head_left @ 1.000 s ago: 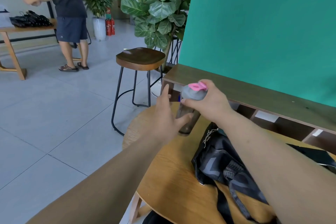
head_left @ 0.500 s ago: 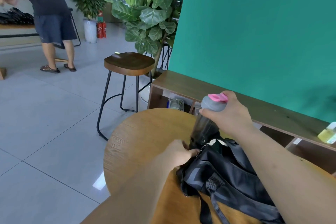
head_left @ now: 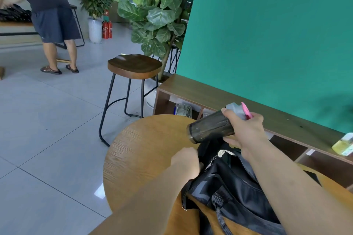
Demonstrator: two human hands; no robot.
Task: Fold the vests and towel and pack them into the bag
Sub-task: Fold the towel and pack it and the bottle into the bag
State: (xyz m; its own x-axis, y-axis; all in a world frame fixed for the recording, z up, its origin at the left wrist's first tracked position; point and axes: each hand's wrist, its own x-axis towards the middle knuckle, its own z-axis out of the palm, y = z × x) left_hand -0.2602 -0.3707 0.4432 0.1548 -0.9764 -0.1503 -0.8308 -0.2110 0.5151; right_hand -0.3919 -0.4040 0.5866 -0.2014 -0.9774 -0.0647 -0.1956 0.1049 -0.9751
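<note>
Over a black fabric bag [head_left: 236,184], left hand [head_left: 185,162] pinching its rim, right hand [head_left: 246,132] grips a dark plastic bottle [head_left: 210,129] that may snag

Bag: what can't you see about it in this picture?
- Inside of the bag: head view, hidden by its own dark fabric and the right arm.
- Its near end: cut off by the bottom edge.
- Left hand: fingertips tucked behind the bag's rim.
- Bottle contents: dark wall, cannot tell.
</note>
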